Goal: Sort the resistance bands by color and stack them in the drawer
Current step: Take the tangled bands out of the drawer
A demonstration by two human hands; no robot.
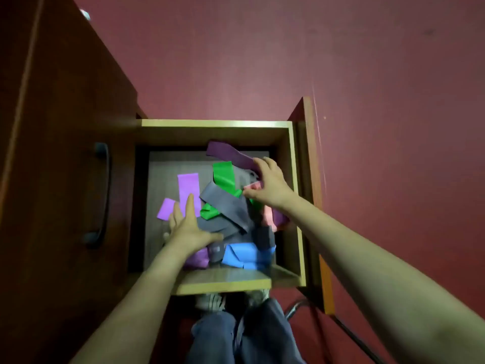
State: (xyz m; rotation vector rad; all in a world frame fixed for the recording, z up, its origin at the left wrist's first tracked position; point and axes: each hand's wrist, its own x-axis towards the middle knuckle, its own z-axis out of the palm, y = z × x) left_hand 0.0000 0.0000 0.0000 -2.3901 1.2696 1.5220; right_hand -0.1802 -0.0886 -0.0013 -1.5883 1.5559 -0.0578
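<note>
An open wooden drawer (217, 124) holds a jumbled pile of resistance bands. A light purple band (187, 186) lies at the left, a dark purple band (228, 153) at the back, green bands (224, 177) and grey bands (223, 203) in the middle, a pink band (269, 216) at the right, a blue band (244, 256) at the front. My left hand (187, 227) lies flat with fingers spread on the light purple and grey bands. My right hand (270, 183) is curled over the dark purple band's end, thumb on the pink one; its grip is unclear.
A dark brown cabinet front (65, 153) with a black handle (101, 193) stands at the left. An open cabinet door (312, 179) flanks the drawer on the right. My legs and shoes (236, 324) are under the drawer's front. The floor is dark red.
</note>
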